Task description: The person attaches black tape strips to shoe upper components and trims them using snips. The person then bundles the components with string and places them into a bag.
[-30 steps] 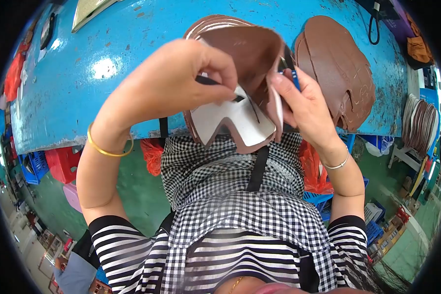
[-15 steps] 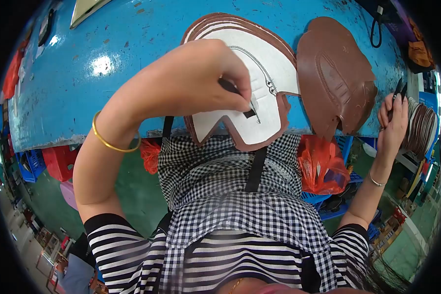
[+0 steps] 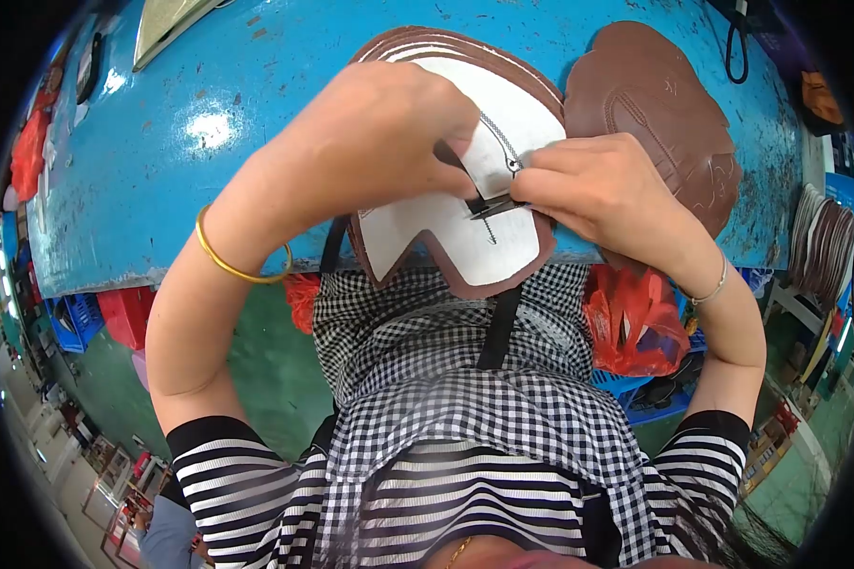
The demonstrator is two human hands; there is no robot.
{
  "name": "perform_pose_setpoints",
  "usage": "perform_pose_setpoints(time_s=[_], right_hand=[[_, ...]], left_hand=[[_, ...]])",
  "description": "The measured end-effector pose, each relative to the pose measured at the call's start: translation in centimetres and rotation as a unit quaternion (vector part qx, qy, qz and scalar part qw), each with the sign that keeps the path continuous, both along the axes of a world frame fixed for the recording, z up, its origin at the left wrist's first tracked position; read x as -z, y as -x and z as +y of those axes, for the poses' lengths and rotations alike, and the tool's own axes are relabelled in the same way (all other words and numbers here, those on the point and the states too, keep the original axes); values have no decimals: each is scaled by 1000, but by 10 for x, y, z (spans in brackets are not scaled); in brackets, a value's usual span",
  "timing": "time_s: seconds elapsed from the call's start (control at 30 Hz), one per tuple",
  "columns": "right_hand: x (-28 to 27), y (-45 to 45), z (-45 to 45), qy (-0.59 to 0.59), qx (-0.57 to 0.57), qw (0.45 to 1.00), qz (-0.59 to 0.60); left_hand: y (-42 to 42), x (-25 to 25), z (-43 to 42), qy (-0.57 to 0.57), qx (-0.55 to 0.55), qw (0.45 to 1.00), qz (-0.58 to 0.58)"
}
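Observation:
My left hand (image 3: 389, 133) is closed over the left side of a stack of brown pieces with white backing (image 3: 484, 256), pinching a dark flat strip (image 3: 476, 203) whose lower end lies on the top piece. From the right, my right hand (image 3: 607, 190) is closed on a small dark snipping tool (image 3: 495, 206). Its narrow metal tips touch or nearly touch the strip; the handle is hidden in my fingers. Dark stitching (image 3: 498, 133) curves across the white backing. A second brown stack (image 3: 664, 114) lies to the right, brown side up.
Around the stacks is the blue tabletop (image 3: 161, 190). A pale panel (image 3: 171, 28) and a dark handheld object (image 3: 90, 68) lie at the upper left. Red bags (image 3: 636, 322) hang below the front edge. More pieces (image 3: 819, 242) stand at the right. Another person (image 3: 171, 531) shows at lower left.
My right hand first let go of the top piece, which fell flat with its white side up, and moved far right. It has since come back beside my left hand, tool tips at the strip.

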State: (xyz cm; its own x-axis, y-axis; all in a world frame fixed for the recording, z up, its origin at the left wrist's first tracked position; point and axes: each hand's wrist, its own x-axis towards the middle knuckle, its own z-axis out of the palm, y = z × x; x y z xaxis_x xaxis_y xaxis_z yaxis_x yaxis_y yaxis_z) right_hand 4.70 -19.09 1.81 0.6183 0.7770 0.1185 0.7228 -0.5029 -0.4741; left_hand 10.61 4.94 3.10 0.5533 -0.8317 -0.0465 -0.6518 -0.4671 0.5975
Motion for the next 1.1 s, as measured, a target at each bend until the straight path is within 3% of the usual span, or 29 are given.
perform_pose_setpoints(time_s=[0.17, 0.47, 0.57, 0.67, 0.93, 1.03, 1.1], right_hand=[[-2, -13, -7, -16, -78, 996, 36], [2, -23, 17, 49, 24, 994, -93], [-6, -23, 14, 41, 38, 998, 0], [-11, -21, 9, 40, 104, 993, 23], [-5, -24, 26, 111, 98, 989, 17], [-6, -15, 19, -31, 126, 991, -17], [-9, -1, 24, -5, 112, 993, -50]], left_hand=[[-11, -5, 5, -29, -10, 998, 60], [-7, -2, 8, -37, 20, 999, 7], [-9, 0, 14, -27, 34, 999, 15], [-8, 1, 18, 0, 41, 999, 22], [-7, 2, 19, 6, 19, 1000, 12], [-10, 3, 28, 58, -54, 991, 110], [-10, -3, 33, 163, -121, 939, 277]])
